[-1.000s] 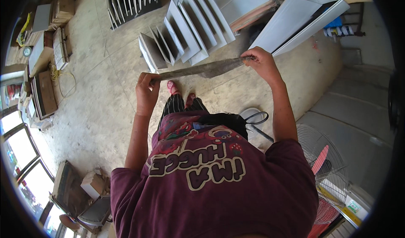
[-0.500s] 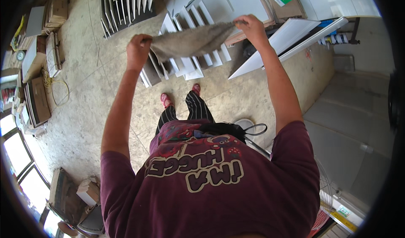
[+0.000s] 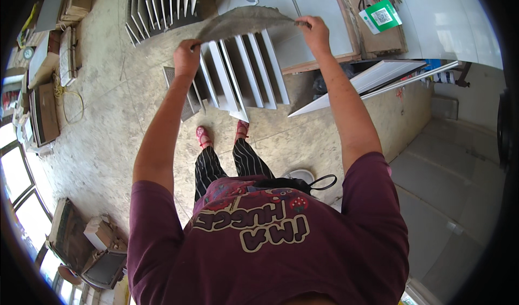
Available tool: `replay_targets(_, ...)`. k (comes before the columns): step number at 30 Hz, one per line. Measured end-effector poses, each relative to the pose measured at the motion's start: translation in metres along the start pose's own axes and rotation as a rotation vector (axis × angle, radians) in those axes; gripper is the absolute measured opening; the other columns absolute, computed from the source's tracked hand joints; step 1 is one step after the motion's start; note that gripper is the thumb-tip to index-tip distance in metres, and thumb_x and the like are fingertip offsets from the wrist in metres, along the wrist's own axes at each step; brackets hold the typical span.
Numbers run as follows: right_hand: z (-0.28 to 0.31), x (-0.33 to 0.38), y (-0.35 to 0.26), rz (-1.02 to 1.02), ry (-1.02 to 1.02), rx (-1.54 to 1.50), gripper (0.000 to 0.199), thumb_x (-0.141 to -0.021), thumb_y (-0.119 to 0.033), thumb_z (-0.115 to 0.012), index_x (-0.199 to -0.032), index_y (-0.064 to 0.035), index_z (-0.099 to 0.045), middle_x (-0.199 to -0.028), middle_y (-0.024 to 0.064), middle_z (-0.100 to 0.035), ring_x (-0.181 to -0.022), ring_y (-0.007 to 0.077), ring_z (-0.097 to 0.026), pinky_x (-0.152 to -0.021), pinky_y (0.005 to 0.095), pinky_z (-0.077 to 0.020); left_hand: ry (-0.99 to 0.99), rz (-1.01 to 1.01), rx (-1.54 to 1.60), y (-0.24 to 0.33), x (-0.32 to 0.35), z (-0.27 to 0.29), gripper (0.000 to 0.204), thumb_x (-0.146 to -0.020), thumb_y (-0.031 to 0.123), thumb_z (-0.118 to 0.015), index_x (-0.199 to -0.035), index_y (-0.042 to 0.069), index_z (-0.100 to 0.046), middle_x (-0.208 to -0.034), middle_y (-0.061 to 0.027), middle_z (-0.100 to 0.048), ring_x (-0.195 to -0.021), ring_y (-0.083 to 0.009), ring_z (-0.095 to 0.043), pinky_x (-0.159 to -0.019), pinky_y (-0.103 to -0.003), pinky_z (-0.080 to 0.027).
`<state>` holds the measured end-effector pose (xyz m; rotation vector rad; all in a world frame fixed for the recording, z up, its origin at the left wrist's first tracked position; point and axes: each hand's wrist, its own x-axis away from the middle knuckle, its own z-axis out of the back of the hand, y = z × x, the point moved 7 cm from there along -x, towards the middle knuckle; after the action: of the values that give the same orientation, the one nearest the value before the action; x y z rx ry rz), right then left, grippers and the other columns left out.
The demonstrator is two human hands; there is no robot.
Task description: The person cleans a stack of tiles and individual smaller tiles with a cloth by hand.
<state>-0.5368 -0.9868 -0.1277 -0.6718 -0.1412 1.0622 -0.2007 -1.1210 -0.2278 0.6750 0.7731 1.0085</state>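
A grey-brown cloth (image 3: 243, 23) is stretched between my two raised hands, its middle billowing upward and away from me. My left hand (image 3: 187, 57) is closed on one corner. Opposite it, my right hand (image 3: 314, 32) pinches the other corner. Just below and behind the cloth, several white panels (image 3: 238, 78) stand on edge in a row on the floor, spaced apart. The cloth hides the tops of some of them. A grey panel (image 3: 181, 94) leans at the left end of that row.
Another row of upright panels (image 3: 162, 5) stands at the far left. White boards (image 3: 373, 83) lean at the right beside a green card (image 3: 380, 16). Boxes (image 3: 75, 0) and a yellow cord (image 3: 69, 99) lie along the left side. A chair (image 3: 89, 256) is at lower left.
The cloth has swung from hanging below my hands to arching above them. My left hand has shifted slightly right, and more of the white panels shows.
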Motion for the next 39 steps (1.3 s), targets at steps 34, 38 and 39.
replay_targets(34, 0.066, 0.251, 0.076, -0.266, -0.77, -0.068, 0.012, -0.072, -0.005, -0.067, -0.084, -0.0041, -0.066, -0.083, 0.0099, -0.056, -0.075, 0.0229, -0.058, -0.068, 0.0303, -0.0465, -0.758, 0.321, 0.24, 0.042, 0.278, -0.034, 0.011, -0.073, 0.002, -0.056, -0.082, 0.0, -0.063, -0.08, -0.0173, -0.062, -0.078, -0.0309, -0.061, -0.072, -0.036, -0.048)
replay_targets(38, 0.084, 0.218, 0.052, -0.276, -0.808, -0.05, 0.014, -0.073, -0.007, -0.068, -0.087, -0.0038, -0.066, -0.083, 0.0097, -0.057, -0.075, 0.0218, -0.057, -0.068, 0.0292, -0.0461, -0.795, 0.386, 0.308, 0.051, 0.244, -0.012, 0.009, -0.078, 0.002, -0.057, -0.085, -0.001, -0.062, -0.078, -0.015, -0.063, -0.07, -0.0235, -0.063, -0.065, -0.032, -0.05)
replay_targets(39, 0.086, 0.206, 0.049, -0.313, -0.781, -0.079, 0.015, -0.073, -0.007, -0.068, -0.087, -0.003, -0.065, -0.082, 0.0091, -0.056, -0.074, 0.0201, -0.056, -0.068, 0.0283, -0.0456, -0.763, 0.404, 0.344, 0.049, 0.231, -0.008, 0.009, -0.079, 0.002, -0.057, -0.085, -0.002, -0.062, -0.078, -0.0142, -0.063, -0.068, -0.0219, -0.063, -0.063, -0.032, -0.05)
